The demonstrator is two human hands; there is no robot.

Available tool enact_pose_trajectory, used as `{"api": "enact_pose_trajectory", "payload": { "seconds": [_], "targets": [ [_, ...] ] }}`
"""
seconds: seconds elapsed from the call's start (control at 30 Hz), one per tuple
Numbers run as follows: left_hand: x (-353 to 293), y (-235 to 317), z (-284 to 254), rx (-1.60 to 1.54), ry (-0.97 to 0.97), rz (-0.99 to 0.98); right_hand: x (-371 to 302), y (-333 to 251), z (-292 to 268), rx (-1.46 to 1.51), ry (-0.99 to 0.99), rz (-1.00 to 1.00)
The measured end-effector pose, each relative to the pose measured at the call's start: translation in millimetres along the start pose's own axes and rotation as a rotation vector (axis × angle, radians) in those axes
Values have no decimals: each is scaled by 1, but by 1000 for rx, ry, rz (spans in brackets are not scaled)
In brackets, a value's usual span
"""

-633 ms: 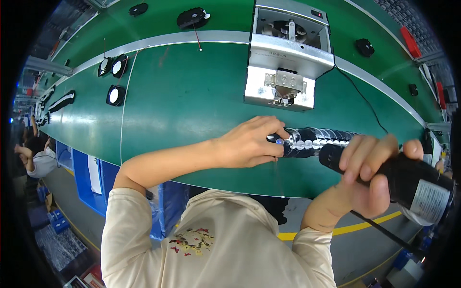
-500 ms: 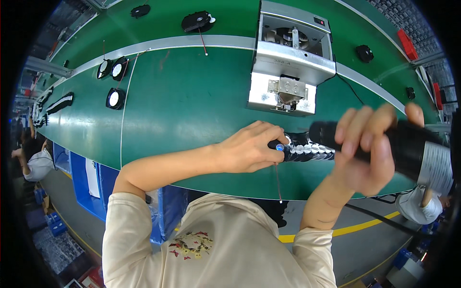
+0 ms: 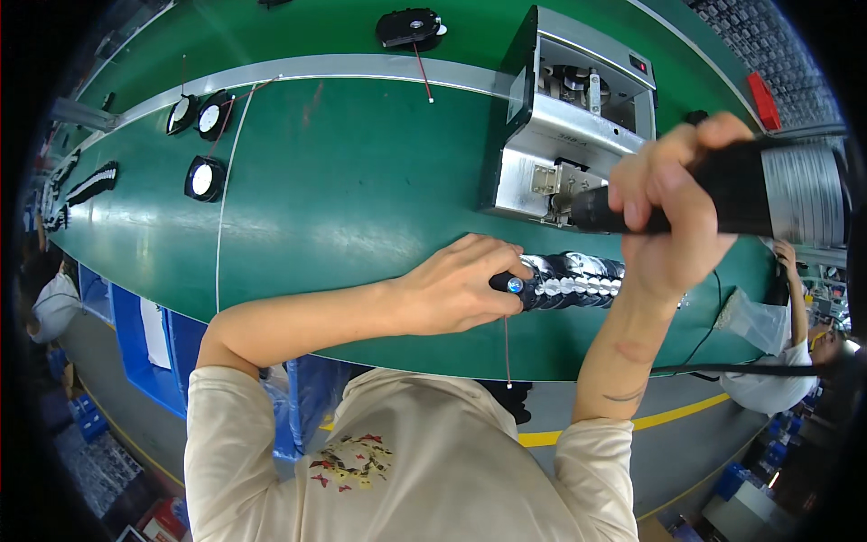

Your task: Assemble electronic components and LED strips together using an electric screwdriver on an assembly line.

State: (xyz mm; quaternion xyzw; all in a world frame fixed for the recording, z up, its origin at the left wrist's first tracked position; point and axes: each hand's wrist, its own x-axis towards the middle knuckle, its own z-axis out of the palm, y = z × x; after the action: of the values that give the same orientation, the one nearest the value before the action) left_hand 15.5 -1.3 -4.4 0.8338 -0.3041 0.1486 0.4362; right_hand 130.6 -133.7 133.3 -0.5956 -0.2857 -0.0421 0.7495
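Observation:
My right hand is wrapped round a thick black electric screwdriver, held nearly level. Its tapered nose overlaps the front fitting of a silver metal screw feeder; I cannot tell whether they touch. My left hand rests on the green bench, fingers closed on a small black fan with a blue round spot. The fan is at the left end of a row of black and silver fans packed side by side. From under the fingers a thin red wire runs to the bench's front edge.
Three black fans with white centres lie at the left. Another black fan sits beyond the metal rail. Further left are more rows of fans. Blue bins stand below the bench. Other people are at both sides.
My right hand has moved the screwdriver up and away from the fan row, to the feeder's front. My left hand keeps its hold on the fan. The whole view has shifted slightly.

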Motion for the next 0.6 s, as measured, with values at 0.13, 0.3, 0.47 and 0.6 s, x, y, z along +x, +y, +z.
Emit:
{"api": "enact_pose_trajectory", "payload": {
  "seconds": [0.13,0.3,0.47,0.6],
  "targets": [
    [-2,0,1,-9,-2,-5,-34,-5,-18,180,-137,-66],
    [-3,-1,0,-2,-20,-10,-60,-1,-23,181,-204,-61],
    [-2,0,-1,-14,5,6,-67,5,-12,113,-129,-40],
    [-2,0,-1,-2,15,2,-71,7,-8,63,-119,-5]
  ]
}}
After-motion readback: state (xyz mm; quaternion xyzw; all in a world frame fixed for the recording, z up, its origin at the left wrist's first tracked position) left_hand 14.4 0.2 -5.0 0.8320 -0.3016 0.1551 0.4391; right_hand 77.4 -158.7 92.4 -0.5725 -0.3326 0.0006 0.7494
